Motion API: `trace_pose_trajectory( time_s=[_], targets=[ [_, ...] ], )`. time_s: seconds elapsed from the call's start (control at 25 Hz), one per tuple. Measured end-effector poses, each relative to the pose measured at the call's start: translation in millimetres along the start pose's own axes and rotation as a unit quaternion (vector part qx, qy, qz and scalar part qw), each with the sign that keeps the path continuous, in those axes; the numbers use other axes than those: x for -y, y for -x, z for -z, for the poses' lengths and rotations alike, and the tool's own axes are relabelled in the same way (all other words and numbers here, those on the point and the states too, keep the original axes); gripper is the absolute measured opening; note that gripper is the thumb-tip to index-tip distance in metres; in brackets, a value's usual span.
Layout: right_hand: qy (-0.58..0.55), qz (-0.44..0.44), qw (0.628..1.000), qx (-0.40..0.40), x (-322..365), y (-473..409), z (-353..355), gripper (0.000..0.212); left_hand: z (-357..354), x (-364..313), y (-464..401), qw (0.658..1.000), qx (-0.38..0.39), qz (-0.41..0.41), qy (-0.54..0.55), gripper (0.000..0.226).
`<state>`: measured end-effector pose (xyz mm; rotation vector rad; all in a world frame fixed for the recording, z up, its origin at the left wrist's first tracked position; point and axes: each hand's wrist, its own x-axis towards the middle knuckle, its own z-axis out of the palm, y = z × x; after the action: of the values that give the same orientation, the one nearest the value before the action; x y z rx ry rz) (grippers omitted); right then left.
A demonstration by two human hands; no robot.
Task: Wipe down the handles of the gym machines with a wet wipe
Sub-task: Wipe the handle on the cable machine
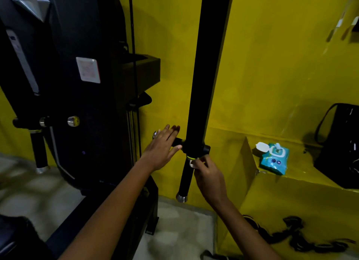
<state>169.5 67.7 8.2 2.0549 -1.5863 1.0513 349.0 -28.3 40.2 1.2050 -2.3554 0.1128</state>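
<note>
- Yellow wall (272,65), yellow ledge (291,184) at right.
- Black handle (185,179), centre frame: right hand (206,174) pinches its top; wipe hidden, cannot tell.
- Left hand (162,148), fingers straight, over side grip.
- Wipes pack (274,158) and black bag (340,149), cut off, on ledge.

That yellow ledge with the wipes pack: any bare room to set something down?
Yes. The yellow ledge is bare between the wipes pack and the black bag. Its nearer, lower step toward the dark cords also looks free. Beside the bag it is crowded.
</note>
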Motion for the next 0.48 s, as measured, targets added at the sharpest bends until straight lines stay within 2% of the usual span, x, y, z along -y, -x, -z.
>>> trace_pose_trajectory(
  time_s=[0.16,0.32,0.48],
  targets=[
    [0.082,0.101,0.991,-0.009,-5,-6,-28,0.017,-24,13,-7,1.000,-0.004,-0.019,-0.021,0.083],
    [0.085,0.154,0.984,0.018,-9,-3,-45,0.027,-29,20,-7,0.999,-0.028,-0.029,-0.003,0.072],
    [0.083,0.231,0.969,0.037,-15,5,-46,0.022,-31,24,-7,0.998,-0.049,-0.041,-0.005,0.064]
  ],
)
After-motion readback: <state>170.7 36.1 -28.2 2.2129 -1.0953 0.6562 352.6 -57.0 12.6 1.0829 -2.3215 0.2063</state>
